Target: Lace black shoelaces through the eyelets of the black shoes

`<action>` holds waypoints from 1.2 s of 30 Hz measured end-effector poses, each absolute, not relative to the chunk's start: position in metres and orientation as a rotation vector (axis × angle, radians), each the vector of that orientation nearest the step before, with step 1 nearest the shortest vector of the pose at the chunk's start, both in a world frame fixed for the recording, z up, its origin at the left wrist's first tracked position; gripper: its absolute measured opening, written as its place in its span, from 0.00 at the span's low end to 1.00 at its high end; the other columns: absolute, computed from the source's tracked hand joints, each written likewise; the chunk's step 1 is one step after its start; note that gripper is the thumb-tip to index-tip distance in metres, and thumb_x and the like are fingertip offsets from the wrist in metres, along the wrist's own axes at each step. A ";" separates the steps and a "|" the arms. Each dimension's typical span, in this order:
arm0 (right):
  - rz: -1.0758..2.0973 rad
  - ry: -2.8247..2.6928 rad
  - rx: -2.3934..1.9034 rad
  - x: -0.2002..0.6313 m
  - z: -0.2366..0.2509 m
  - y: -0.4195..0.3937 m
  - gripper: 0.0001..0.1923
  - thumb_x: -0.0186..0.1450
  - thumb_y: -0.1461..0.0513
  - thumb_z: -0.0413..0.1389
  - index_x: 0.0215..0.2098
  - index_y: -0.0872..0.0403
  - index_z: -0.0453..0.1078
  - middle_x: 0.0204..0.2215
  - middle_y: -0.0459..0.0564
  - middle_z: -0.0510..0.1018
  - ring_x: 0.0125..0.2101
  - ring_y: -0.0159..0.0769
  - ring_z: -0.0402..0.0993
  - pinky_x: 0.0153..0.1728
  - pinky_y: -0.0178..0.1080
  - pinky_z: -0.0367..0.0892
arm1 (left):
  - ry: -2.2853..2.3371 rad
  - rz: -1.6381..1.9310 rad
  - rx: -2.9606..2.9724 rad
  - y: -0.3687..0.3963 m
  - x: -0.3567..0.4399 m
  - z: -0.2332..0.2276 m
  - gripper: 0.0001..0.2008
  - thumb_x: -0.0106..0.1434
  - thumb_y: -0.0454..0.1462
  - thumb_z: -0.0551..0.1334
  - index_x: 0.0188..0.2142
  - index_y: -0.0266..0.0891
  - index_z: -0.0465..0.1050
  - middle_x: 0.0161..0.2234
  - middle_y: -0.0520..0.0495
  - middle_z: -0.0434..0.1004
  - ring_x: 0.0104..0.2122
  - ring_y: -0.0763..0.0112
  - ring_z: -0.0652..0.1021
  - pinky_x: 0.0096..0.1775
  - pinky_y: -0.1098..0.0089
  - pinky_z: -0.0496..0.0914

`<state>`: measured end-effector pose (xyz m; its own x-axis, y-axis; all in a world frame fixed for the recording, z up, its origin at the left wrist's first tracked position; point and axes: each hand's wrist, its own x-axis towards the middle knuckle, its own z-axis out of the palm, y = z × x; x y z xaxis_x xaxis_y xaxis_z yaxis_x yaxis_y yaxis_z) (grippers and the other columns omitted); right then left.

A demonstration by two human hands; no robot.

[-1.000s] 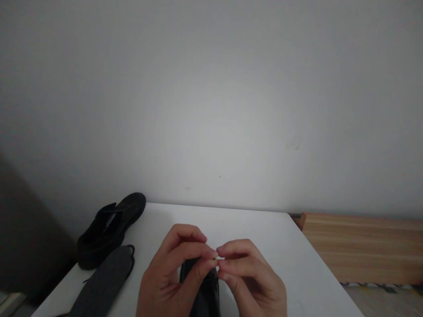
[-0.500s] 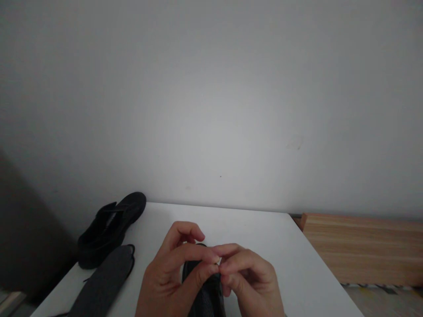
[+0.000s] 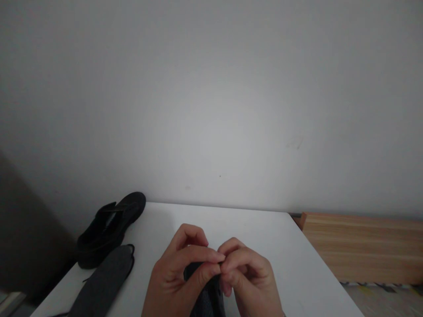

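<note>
The upper part of the view is being filled by a plain grey wall (image 3: 211,97). Below it, a white table (image 3: 264,233) is being shown running from the wall toward the camera, with its right corner near a wooden board (image 3: 360,246) that is lying lower down, beyond the table's right edge.

At the far left corner of the table, a black shoe (image 3: 110,226) is being rested against the wall, its toe pointing toward the right. Just in front of it, a dark grey insole (image 3: 104,284) is lying flat along the left edge of the table, with a thin black loop showing at its far tip.

At the near edge of the table, in the middle, a second dark shoe (image 3: 206,297) is being held, mostly covered by the two hands. The left hand (image 3: 175,281) is being curled over the shoe's left side, and the right hand (image 3: 251,281) over its right side. The hands are being kept together, their fingertips meeting just above the shoe, with thumb and forefinger of each pinched closed. What is being pinched between them is too small and too dim to be made out.
</note>
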<state>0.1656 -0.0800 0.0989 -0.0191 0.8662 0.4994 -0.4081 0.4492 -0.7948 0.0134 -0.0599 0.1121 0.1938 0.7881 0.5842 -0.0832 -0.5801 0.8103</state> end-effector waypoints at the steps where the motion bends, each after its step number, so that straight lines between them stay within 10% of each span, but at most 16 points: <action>1: 1.078 -1.201 -0.494 0.166 0.097 -0.080 0.05 0.64 0.64 0.65 0.35 0.46 0.82 0.33 0.46 0.78 0.18 0.21 0.69 0.20 0.27 0.66 | 0.646 1.470 1.715 -0.060 0.014 0.112 0.08 0.65 0.36 0.67 0.38 0.54 0.83 0.34 0.51 0.70 0.35 0.71 0.75 0.37 0.74 0.73; 36: 0.872 -1.104 -0.785 0.165 0.100 -0.083 0.02 0.64 0.61 0.64 0.34 0.48 0.81 0.31 0.46 0.76 0.22 0.25 0.70 0.22 0.28 0.66 | 0.852 1.094 1.758 -0.068 0.022 0.099 0.05 0.65 0.35 0.60 0.35 0.43 0.75 0.30 0.53 0.79 0.32 0.71 0.78 0.38 0.75 0.70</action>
